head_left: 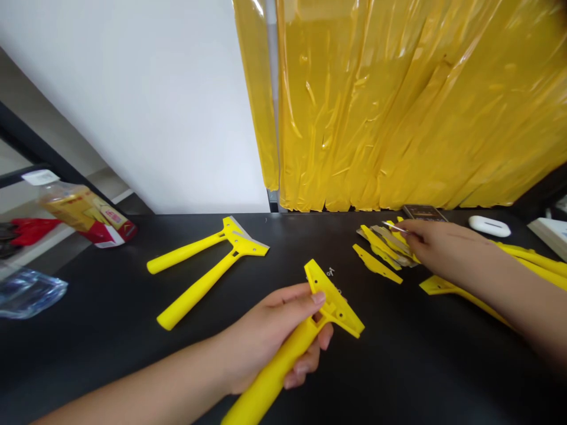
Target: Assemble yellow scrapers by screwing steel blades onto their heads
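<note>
While a capped bottle (88, 212) and some crumpled clear plastic (33, 292) occupy the far left, two yellow scrapers (199, 286) lie close together on the black tabletop (128, 342), their metal-edged heads overlapping and their handles spread apart. Next comes the left hand (274, 321), its fingers clamped around a yellow handle (270, 378) just below the flared head, with the thumb pressed near the neck; the head points away from the person and its recessed inner face shows. Small silvery bits (330, 272) lie just beyond that head. Farther right, a loose yellow plate (376, 264) rests beside a pile of yellow plates (381, 238). Over the pile, the right hand (423, 241) has its fingers pinched on a thin silvery piece (392, 225). Behind that hand sits a dark box (424, 211), then a white case (489, 226); more yellow handles (538, 258) lie partly hidden by the forearm.
</note>
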A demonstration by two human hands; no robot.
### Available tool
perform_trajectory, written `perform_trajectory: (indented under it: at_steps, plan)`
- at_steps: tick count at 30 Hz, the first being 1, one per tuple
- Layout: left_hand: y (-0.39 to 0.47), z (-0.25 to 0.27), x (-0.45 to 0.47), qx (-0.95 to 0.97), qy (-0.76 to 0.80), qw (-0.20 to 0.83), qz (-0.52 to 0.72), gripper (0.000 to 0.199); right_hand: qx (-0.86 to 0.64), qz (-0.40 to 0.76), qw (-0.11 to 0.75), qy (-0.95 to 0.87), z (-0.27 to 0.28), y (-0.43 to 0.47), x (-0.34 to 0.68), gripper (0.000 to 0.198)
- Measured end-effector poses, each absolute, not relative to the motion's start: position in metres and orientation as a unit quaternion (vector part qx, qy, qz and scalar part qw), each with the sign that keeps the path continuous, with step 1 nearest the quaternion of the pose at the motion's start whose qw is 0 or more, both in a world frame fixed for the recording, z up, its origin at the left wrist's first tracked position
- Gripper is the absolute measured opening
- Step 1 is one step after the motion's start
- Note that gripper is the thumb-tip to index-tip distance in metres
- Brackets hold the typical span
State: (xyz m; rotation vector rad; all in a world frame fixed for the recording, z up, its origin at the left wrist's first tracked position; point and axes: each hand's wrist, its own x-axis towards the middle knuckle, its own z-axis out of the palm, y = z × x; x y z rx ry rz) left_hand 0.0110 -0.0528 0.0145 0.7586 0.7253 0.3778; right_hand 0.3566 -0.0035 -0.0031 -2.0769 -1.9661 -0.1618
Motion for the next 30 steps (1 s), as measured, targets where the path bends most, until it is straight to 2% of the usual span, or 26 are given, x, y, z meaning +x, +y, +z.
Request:
perform_trajectory:
  at_steps: [7,12,17,22,25,30]
  plan:
    - [-0.053,0.016,0.011,0.368,0.344,0.846,0.177,0.025,-0.739,-0.052,0.092,-0.666,-0.015,0.000,0.353,0.039]
    - [-0.053,0.016,0.011,0.372,0.343,0.846,0.171,0.026,-0.744,-0.050,0.109,-0.657,-0.013,-0.004,0.338,0.033]
    - [-0.052,0.014,0.010,0.378,0.338,0.843,0.179,0.028,-0.750,0.004,0.161,-0.641,0.013,-0.006,0.331,0.023]
    - [-0.054,0.012,0.012,0.414,0.344,0.826,0.167,0.031,-0.672,0.172,0.242,-0.678,0.036,-0.036,0.308,0.045]
    - [-0.058,0.012,0.012,0.448,0.341,0.813,0.149,0.036,-0.582,0.390,0.335,-0.630,0.034,-0.061,0.283,0.044]
    - [-0.065,0.015,0.010,0.490,0.325,0.801,0.113,0.041,-0.522,0.513,0.327,-0.598,0.027,-0.085,0.254,0.039]
